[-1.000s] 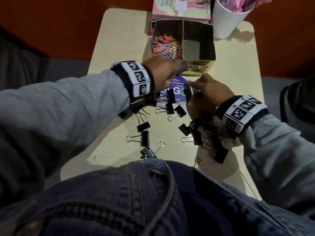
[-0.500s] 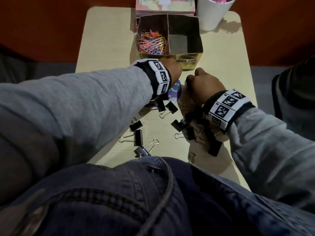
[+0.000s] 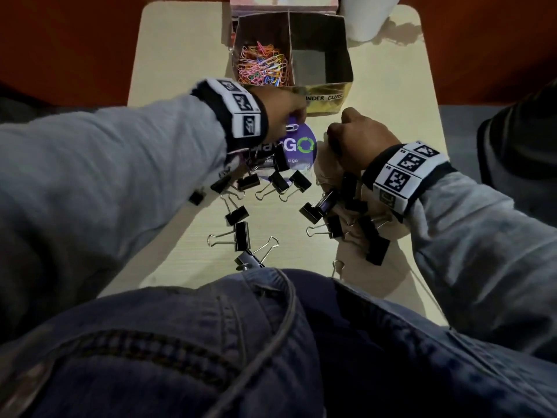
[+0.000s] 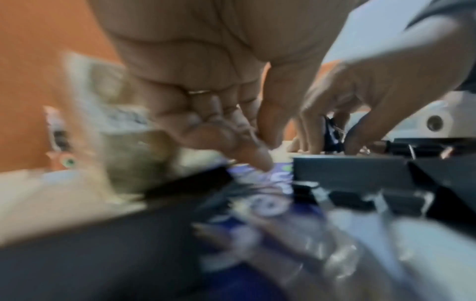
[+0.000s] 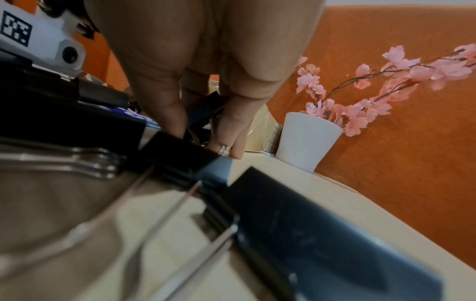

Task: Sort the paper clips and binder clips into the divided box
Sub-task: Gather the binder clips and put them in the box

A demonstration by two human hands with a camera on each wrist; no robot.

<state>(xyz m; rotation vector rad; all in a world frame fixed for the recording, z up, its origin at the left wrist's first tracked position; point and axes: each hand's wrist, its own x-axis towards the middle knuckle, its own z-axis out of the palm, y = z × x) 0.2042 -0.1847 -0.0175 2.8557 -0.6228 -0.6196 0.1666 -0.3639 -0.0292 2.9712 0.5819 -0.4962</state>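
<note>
Black binder clip pinched in right hand, empty half of divided box close at 12 o'clock; left hand grip unclear.

one divided box, one white cup, two hands

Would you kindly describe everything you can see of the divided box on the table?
The divided box is a small open-topped carton with dark inner walls and a shiny gold front carrying a handwritten label that ends in "CLIPS". A centre partition makes two compartments: the left holds a heap of coloured paper clips, the right shows only its bare grey floor. It stands upright at the table's far end, beside a white cup. The left hand overlaps its near edge; contact is unclear.
</note>
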